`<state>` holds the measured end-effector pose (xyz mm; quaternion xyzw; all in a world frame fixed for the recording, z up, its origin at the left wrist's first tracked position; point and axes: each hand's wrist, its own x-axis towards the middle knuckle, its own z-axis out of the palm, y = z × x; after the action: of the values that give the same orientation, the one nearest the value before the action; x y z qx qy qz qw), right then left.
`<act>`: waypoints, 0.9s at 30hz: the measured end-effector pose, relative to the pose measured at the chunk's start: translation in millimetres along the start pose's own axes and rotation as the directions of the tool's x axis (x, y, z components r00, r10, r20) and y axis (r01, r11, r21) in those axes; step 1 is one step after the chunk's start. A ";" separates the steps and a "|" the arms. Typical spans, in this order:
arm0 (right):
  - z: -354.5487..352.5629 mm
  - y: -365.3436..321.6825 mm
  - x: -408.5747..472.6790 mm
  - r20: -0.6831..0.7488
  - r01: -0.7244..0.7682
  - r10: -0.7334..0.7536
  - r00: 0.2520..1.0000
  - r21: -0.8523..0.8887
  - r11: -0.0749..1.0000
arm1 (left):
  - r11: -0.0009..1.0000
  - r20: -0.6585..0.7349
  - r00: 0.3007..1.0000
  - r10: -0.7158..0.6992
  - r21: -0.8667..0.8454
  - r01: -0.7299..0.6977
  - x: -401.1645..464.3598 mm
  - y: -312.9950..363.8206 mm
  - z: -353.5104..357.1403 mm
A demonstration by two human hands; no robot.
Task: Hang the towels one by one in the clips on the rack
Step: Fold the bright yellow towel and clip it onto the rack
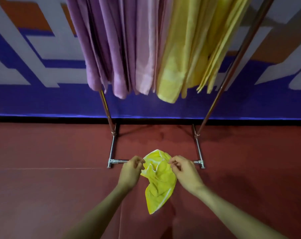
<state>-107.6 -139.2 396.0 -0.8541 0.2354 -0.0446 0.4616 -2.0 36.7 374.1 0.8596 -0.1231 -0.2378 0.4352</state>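
Two hands, left hand (131, 171) and right hand (184, 171), fingers pinching the top edge of one crumpled yellow towel (159, 180), held above the red floor (51, 178) before the rack (111, 147). Purple, pink and yellow towels (146, 49) hang overhead.

Yellow towel (159, 183): soft cloth, matt, crumpled into folds, with a paler edge band. Hanging purple towels (101, 49): matt woven cloth with a slightly napped look. Pink towel (146, 54): matt cloth, smoother in appearance. Hanging yellow towels (184, 54): matt cloth, faint banding near the lower hem. Rack (111, 149): metal tubing, base bars bright and glossy with chrome-like reflections; uprights (232, 66) also metal, polished, with a coppery tint. Floor (51, 169): reddish-brown, smooth, low sheen, with visible seam lines. Wall (34, 57): painted, matt, in blue, grey and orange blocks.
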 end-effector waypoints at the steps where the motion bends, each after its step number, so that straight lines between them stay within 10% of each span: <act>1: 17.1 28.6 1.1 0.015 -0.016 0.016 1.000 -0.016 1.000 | 0.999 0.021 0.999 -0.038 0.020 0.038 6.2 -29.2 15.0; 9: 161.9 231.5 35.7 0.055 -0.118 0.123 0.991 -0.087 0.989 | 0.946 0.134 0.963 -0.234 0.261 0.194 90.5 -248.7 135.1; 27: 193.8 348.0 46.3 -0.005 -0.335 0.340 0.940 -0.191 0.923 | 0.805 0.158 0.789 -0.593 0.093 0.586 109.2 -318.0 256.4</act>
<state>-135.3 -172.1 -2.6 -0.8413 0.3755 0.0702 0.3824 -39.4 2.0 -45.6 0.8382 0.1079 -0.4357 0.3098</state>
